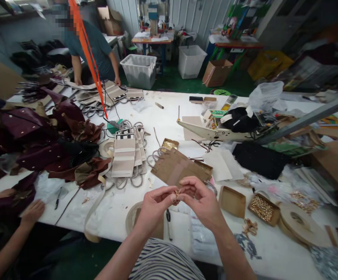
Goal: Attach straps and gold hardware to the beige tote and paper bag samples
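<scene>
My left hand (pixel 156 203) and my right hand (pixel 201 202) meet above the near side of the table. Between their pinched fingertips is a small gold-coloured metal fitting (pixel 176 193); its exact kind is too small to make out. Just beyond lies a flat brown piece with grey cord handles (pixel 169 167), partly behind my right hand. To the right of my hands is a shallow cardboard box (pixel 232 202), beside another box of gold metal pieces (pixel 264 210). A black-handled tool (pixel 168 223) rests beside my left wrist.
Beige panels with cord loops (pixel 124 155) are stacked to the left, near dark red bags (pixel 29 124). A tape roll (pixel 300 221) lies right. A co-worker's hand (pixel 33 212) rests at the left edge; another person (pixel 94 50) stands across the table. An orange strap (pixel 90 50) hangs down.
</scene>
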`<state>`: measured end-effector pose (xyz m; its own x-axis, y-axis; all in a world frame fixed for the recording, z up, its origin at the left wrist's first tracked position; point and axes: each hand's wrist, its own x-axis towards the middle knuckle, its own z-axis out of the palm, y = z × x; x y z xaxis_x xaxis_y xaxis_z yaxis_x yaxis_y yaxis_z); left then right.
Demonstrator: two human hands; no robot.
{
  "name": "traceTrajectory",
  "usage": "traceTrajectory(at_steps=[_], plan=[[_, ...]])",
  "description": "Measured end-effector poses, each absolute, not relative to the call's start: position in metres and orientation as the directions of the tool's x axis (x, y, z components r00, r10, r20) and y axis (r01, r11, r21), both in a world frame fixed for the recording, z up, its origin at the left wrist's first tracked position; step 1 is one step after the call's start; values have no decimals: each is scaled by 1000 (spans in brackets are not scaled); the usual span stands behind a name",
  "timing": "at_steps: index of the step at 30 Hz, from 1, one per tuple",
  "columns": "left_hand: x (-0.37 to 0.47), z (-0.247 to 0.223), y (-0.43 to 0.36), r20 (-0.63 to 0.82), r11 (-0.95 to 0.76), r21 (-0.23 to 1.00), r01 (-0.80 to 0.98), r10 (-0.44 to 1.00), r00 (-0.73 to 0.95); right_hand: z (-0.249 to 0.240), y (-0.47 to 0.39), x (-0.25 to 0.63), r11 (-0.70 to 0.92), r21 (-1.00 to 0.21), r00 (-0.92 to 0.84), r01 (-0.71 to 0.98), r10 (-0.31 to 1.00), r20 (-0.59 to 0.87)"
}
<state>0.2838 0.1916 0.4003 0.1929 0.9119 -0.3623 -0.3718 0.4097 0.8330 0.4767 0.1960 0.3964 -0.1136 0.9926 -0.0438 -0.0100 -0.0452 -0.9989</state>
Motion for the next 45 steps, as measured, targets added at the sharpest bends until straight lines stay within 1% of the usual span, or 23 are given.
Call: traceTrajectory(at_steps=[2, 4, 6, 9, 12, 13, 15, 17, 19, 23, 25, 27, 29, 32, 36, 41, 45], plan=[[280, 402, 186, -363, 406, 820, -404, 914, 182, 397, 188, 472, -71, -998, -119, -3, 990, -70], [275, 402, 181, -369, 413, 812, -413, 911, 185, 397, 182, 468, -44, -999, -123, 21, 991, -46], [269, 402, 177, -345, 395, 838, -376, 918, 195, 397, 177, 465, -18, -1000, -128, 4, 992, -19], [262, 408, 174, -253, 314, 905, -286, 940, 230, 397, 170, 459, -78, -987, -128, -140, 990, -60], [256, 417, 171, -144, 192, 958, -215, 965, 218, 397, 162, 452, -213, -934, -131, -287, 975, -182], [255, 420, 170, -109, 146, 972, -184, 974, 200, 398, 159, 450, -233, -923, -129, -307, 971, -202], [252, 422, 167, -60, 82, 988, -127, 984, 169, 398, 153, 445, -202, -932, -98, -302, 979, -181], [249, 419, 162, -63, 83, 988, -126, 985, 158, 396, 147, 440, -126, -961, -52, -247, 992, -117], [247, 412, 156, -98, 126, 976, -180, 983, 153, 393, 141, 434, -76, -982, -10, -176, 997, -76], [248, 395, 139, -180, 214, 920, -329, 975, 130, 381, 126, 422, -64, -995, 42, -78, 997, -67], [248, 387, 131, -193, 218, 909, -355, 975, 107, 376, 119, 418, -63, -997, 67, -42, 996, -66], [247, 381, 125, -164, 180, 926, -333, 983, 75, 372, 113, 416, -50, -999, 100, -23, 994, -52], [244, 378, 121, -123, 134, 952, -275, 991, 57, 370, 109, 415, -53, -998, 110, -30, 992, -56], [240, 379, 119, -97, 113, 972, -207, 992, 82, 370, 107, 415, -114, -992, 73, -53, 990, -117], [238, 386, 118, -91, 113, 973, -203, 989, 115, 370, 105, 418, -188, -977, 41, -102, 980, -193], [239, 396, 116, -83, 108, 979, -171, 986, 148, 366, 101, 420, -224, -949, 85, -221, 965, -247], [240, 396, 114, -84, 115, 974, -193, 983, 164, 366, 100, 420, -230, -949, 73, -216, 965, -251]])
